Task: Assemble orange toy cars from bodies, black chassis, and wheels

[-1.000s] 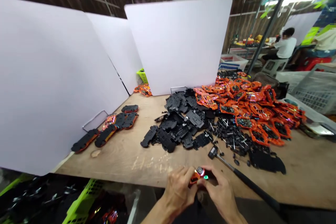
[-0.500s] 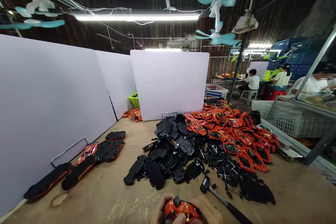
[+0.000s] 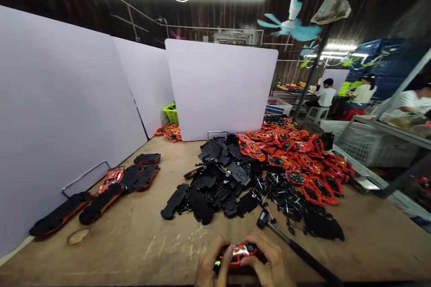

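Observation:
Both my hands hold a small orange-red toy car body (image 3: 238,252) over the table's near edge. My left hand (image 3: 211,270) grips its left side, and my right hand (image 3: 267,261) wraps its right side, hiding most of it. Just beyond my right hand lies a small hammer (image 3: 263,219) with a long black handle. Ahead of my hands is a heap of black plastic car chassis (image 3: 215,186). Beside that heap are small black parts with metal pins (image 3: 282,198) and a large pile of orange car shells (image 3: 296,157).
Several assembled toy cars (image 3: 101,204) lie along the left on the wooden table (image 3: 111,251), beside white partition boards (image 3: 60,98). A green basket (image 3: 171,114) stands behind them. A white crate (image 3: 370,148) stands right; co-workers (image 3: 326,97) sit beyond.
The view has tilted slightly upward and the table has shifted in frame. My hands have turned the toy car, and more of my fingers now cover it.

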The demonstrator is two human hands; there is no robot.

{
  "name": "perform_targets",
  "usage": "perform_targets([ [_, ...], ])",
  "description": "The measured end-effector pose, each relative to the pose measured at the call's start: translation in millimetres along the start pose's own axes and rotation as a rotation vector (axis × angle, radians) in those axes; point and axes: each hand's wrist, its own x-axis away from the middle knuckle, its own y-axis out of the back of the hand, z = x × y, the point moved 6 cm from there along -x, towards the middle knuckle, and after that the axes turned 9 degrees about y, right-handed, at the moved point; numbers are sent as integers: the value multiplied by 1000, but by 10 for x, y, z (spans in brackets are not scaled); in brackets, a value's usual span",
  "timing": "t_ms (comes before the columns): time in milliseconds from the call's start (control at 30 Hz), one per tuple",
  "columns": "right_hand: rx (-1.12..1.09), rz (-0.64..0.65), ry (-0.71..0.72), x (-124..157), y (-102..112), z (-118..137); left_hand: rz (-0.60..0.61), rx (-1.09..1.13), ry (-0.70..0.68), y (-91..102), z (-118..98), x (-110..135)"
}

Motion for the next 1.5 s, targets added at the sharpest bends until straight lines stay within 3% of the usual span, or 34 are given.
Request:
perform_targets([
  [133,-21,145,-156,-120,84,303,355,-357,-245,14,-397,27],
  [200,-43,158,-202,-156,101,472,373,-562,-279,-4,-525,109],
  [300,-152,251,-268,-105,80,577,345,-593,-141,-25,-524,276],
  [400,-71,225,-261,13,358,409,384,-197,185,-26,-320,473],
  [467,267,71,-170,90,747,204,462,241,486,-103,-141,609],
  [533,615,36,-65,189,1011,14,563,751,784,-283,-36,730],
  [600,786,105,-1,287,1097,-152,642,1225,1011,-490,-22,792],
  [700,670,225,-45,382,1068,-252,670,1625,1173,-691,-6,775],
  [800,411,339,-159,393,976,-124,638,1734,1216,-733,36,730],
  [900,311,387,-43,308,880,219,615,1758,1269,-704,33,719],
  [1033,301,164,175,195,824,562,605,1762,1337,-676,-3,720],
  [1100,320,160,198,189,731,562,620,1765,1335,-674,-17,710],
  [1200,366,396,201,234,529,455,647,1778,1328,-674,-20,702],
  [1333,368,291,130,262,663,366,655,1804,1348,-670,2,710],
  [1433,400,399,190,294,673,368,675,1808,1352,-662,7,712],
  [1500,424,354,182,246,690,344,687,1801,1355,-656,6,709],
])
